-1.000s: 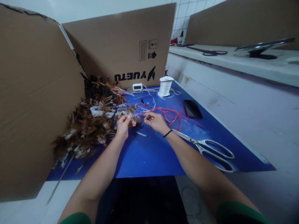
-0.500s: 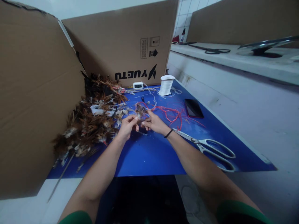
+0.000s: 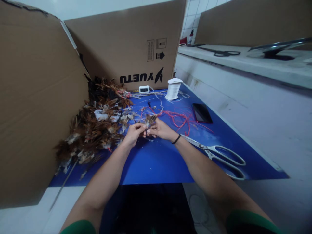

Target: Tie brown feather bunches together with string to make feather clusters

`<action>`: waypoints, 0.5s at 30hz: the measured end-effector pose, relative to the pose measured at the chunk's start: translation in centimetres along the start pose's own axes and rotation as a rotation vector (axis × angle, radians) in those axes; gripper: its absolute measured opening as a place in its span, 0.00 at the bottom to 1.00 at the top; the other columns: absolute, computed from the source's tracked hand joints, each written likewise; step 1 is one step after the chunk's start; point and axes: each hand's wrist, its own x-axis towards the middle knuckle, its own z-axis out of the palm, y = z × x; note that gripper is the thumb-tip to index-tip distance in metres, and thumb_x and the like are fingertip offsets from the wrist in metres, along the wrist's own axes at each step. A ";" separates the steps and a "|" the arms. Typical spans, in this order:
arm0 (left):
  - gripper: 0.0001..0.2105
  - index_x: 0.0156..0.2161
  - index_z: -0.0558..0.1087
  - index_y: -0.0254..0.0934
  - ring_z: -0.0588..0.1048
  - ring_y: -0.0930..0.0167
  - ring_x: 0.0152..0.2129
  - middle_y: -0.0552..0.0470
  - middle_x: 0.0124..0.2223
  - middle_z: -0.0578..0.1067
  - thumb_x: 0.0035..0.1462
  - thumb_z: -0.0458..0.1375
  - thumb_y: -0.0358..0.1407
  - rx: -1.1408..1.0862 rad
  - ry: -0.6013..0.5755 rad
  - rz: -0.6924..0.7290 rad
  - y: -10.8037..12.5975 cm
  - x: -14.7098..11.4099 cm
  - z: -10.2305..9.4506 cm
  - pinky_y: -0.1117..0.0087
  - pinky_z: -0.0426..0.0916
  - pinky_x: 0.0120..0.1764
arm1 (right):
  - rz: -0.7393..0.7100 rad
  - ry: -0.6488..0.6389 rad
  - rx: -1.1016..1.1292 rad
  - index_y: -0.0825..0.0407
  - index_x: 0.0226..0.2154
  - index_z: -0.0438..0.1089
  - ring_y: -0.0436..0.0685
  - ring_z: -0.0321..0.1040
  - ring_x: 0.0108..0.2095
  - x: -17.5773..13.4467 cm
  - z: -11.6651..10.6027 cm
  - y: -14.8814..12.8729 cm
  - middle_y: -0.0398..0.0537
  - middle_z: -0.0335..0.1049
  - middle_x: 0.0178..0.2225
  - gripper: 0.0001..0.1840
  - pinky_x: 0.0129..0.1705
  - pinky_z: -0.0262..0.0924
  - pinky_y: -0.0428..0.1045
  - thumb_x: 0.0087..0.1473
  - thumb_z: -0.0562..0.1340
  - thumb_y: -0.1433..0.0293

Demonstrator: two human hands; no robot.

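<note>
Between my two hands is a small tuft of brown feathers (image 3: 150, 119) with a pale fluffy base. My left hand (image 3: 134, 132) pinches that base from the left, thumb and forefinger pressed together. On the other side, my right hand (image 3: 161, 130) grips the tuft, its thumb meeting the left fingertips. The lower fingers partly hide the feather stems. Left of my hands spreads a big pile of brown feather bunches (image 3: 95, 130). Pink plastic string (image 3: 180, 120) lies tangled beyond my right hand. Large scissors (image 3: 214, 152) rest by my right forearm.
Behind stand a white spool (image 3: 174, 89) and a small white digital clock (image 3: 144, 89). A phone (image 3: 202, 113) lies near the right edge of the blue table (image 3: 151, 165). Cardboard (image 3: 126, 42) walls off the back and left. Another pair of scissors (image 3: 225, 53) is on the ledge.
My hands have drawn closer together, the left shifting slightly right. The feather tuft has moved a little to the right and down, with both hands' fingertips now meeting at its base.
</note>
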 end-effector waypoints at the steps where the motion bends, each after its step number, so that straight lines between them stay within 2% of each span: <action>1: 0.13 0.26 0.71 0.31 0.68 0.77 0.16 0.55 0.17 0.70 0.42 0.65 0.40 -0.019 0.010 0.003 0.0 0.0 0.0 0.76 0.62 0.23 | 0.001 0.007 0.004 0.52 0.46 0.50 0.45 0.58 0.15 0.0 0.1 -0.1 0.38 0.68 0.22 0.29 0.17 0.52 0.41 0.44 0.64 0.68; 5: 0.11 0.26 0.72 0.30 0.67 0.78 0.15 0.55 0.18 0.69 0.41 0.65 0.37 -0.109 0.035 0.000 -0.1 0.3 -0.2 0.76 0.62 0.24 | 0.003 0.042 0.013 0.52 0.47 0.51 0.45 0.59 0.15 -0.2 0.2 -0.6 0.37 0.69 0.21 0.30 0.17 0.51 0.41 0.44 0.65 0.66; 9: 0.08 0.27 0.73 0.29 0.66 0.80 0.15 0.55 0.18 0.69 0.42 0.64 0.33 -0.254 0.070 -0.046 -0.2 0.6 -0.5 0.78 0.62 0.23 | -0.019 0.129 0.016 0.52 0.44 0.56 0.47 0.62 0.17 -0.1 0.0 -0.6 0.39 0.69 0.21 0.23 0.18 0.54 0.42 0.48 0.62 0.62; 12: 0.06 0.27 0.73 0.28 0.65 0.81 0.16 0.54 0.19 0.68 0.43 0.64 0.30 -0.362 0.098 -0.094 -0.2 0.7 -0.7 0.80 0.62 0.22 | -0.141 0.268 -0.109 0.53 0.39 0.64 0.48 0.66 0.23 0.1 -0.1 -0.1 0.42 0.70 0.25 0.18 0.23 0.59 0.43 0.46 0.64 0.64; 15: 0.04 0.27 0.73 0.27 0.65 0.81 0.16 0.54 0.19 0.68 0.43 0.63 0.28 -0.422 0.100 -0.107 -0.2 0.7 -0.7 0.81 0.61 0.21 | -0.287 0.313 -0.303 0.53 0.36 0.68 0.50 0.67 0.28 0.3 0.0 0.4 0.45 0.71 0.30 0.16 0.27 0.61 0.44 0.43 0.66 0.65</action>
